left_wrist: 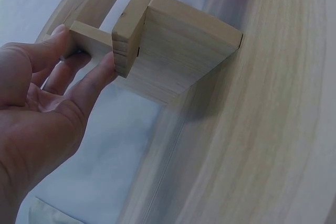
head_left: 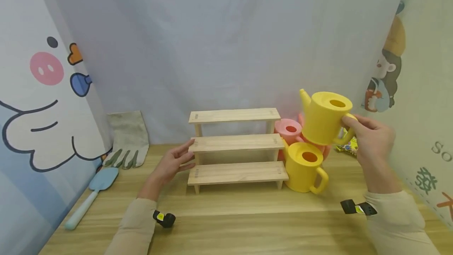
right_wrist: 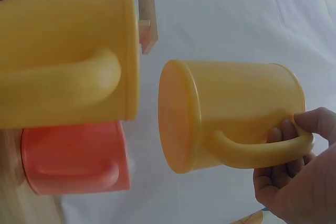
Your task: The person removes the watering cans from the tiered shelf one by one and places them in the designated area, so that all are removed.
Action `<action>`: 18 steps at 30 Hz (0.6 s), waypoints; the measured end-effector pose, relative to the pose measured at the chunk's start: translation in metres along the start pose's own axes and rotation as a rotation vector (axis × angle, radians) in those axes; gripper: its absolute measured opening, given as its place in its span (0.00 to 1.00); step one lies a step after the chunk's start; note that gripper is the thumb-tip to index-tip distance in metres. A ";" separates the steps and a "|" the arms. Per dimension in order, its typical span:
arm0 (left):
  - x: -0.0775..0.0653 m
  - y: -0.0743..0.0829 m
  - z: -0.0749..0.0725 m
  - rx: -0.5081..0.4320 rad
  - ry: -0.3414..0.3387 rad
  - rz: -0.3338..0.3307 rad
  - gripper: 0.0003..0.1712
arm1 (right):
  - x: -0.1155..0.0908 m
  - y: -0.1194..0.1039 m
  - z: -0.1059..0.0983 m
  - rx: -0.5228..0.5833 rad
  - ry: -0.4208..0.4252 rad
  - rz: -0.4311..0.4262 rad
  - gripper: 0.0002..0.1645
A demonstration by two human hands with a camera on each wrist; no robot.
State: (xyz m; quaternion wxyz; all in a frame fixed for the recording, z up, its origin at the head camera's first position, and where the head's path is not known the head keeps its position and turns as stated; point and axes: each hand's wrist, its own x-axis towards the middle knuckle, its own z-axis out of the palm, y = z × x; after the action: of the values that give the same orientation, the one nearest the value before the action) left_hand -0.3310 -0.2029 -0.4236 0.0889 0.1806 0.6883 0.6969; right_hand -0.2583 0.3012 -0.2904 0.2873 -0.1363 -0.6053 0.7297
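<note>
A three-tier wooden shelf (head_left: 235, 142) stands on the table. My left hand (head_left: 174, 163) holds its left end at the middle tier, fingertips and thumb against the wood (left_wrist: 126, 51). On the right, my right hand (head_left: 376, 136) grips the handle of a yellow watering can (head_left: 323, 119), raised with its spout pointing left. In the right wrist view, fingers wrap that can's handle (right_wrist: 257, 153). A second yellow watering can (head_left: 301, 168) stands just below, beside the shelf's lower right end. Behind it is a pink watering can (head_left: 287, 128), partly hidden, with more pink showing past the raised can.
At the left, a grey-green glove (head_left: 129, 139) leans against the back curtain (head_left: 219, 50). A light blue trowel (head_left: 92, 196) lies near the table's left edge. A yellow-green packet (head_left: 348, 146) sits behind my right hand. Printed curtains border both sides.
</note>
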 end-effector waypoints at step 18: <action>-0.001 0.003 0.001 -0.008 0.003 -0.003 0.35 | 0.003 0.005 -0.058 -0.240 -0.203 0.015 0.04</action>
State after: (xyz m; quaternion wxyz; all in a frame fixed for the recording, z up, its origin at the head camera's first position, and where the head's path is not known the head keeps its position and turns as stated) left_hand -0.3294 -0.2020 -0.4210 0.0898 0.1781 0.6861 0.6997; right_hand -0.2302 0.3492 -0.3079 0.2008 -0.0998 -0.7131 0.6642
